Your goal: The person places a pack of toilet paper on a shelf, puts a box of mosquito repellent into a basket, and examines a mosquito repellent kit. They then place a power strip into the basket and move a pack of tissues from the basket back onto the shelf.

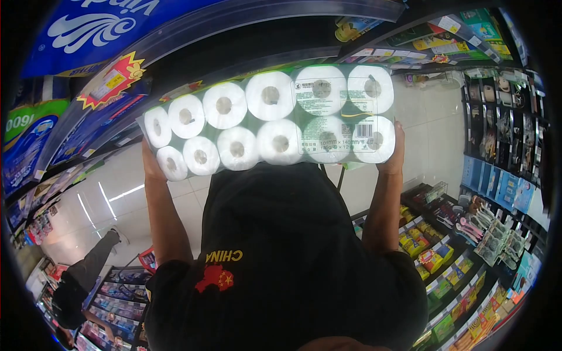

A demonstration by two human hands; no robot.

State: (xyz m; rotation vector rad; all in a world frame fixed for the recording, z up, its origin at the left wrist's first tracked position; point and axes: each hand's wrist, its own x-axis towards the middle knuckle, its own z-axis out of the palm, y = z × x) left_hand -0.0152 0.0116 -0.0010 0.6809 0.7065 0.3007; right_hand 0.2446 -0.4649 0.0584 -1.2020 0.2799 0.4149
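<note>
Between my two hands I hold a long clear-wrapped pack of toilet paper rolls (275, 120), with the white rolls stacked in two rows and their round ends facing me. Printed text and a barcode show on the wrap's right part. My left hand (153, 162) grips the left end of the pack, and my right hand (396, 151) clasps the right end. Most fingers of both hands are hidden behind the pack. It is held out before my dark shirt (281, 251), close to the edge of a shelf.
Large blue packages (99, 35) sit on the shelf at the upper left, beside a red and yellow price sign (111, 82). Shelves of small goods (433, 257) line the right side. At the lower left another person (76, 286) is in the aisle, on a pale tiled floor (105, 202).
</note>
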